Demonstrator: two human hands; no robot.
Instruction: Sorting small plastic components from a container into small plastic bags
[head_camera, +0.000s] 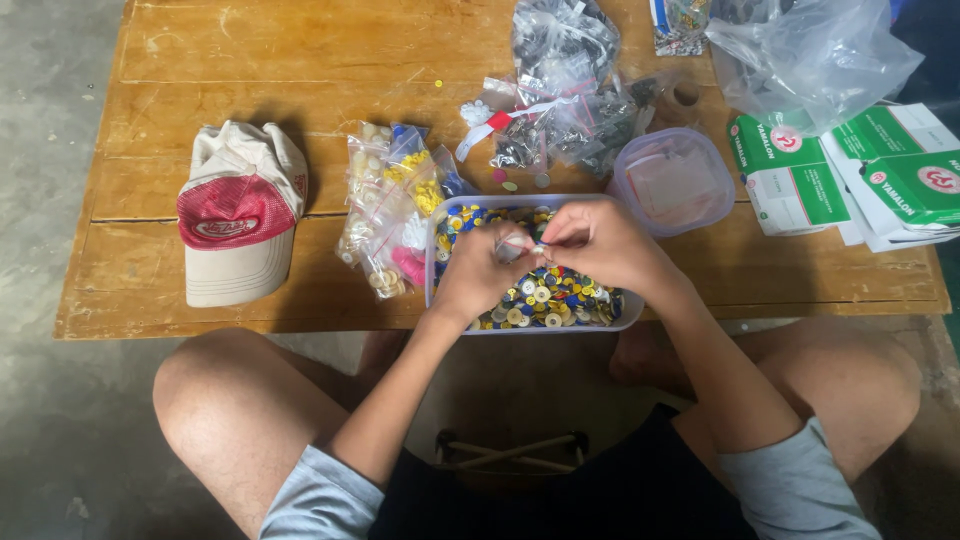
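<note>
- Both hands meet over the clear tub (436, 290) at table centre; left hand (480, 272) and right hand (595, 243) pinch one small piece (537, 238) between fingertips.
- Tub looks full of buttons (550, 295); much sorting seems left.
- One lid (675, 180) at 2 o'clock, one cap (240, 215) at 9, several filled small bags (385, 215) at 10.

A low wooden table (200, 60) made of wide planks fills the upper part of the view, its top yellow-brown, scratched and worn, with dark seams running between the boards. It stands on a bare grey concrete floor (50, 150), rough and stained, which shows along the left side and below the table's front edge. The light is soft and even, with only faint shadows on the wood.
</note>
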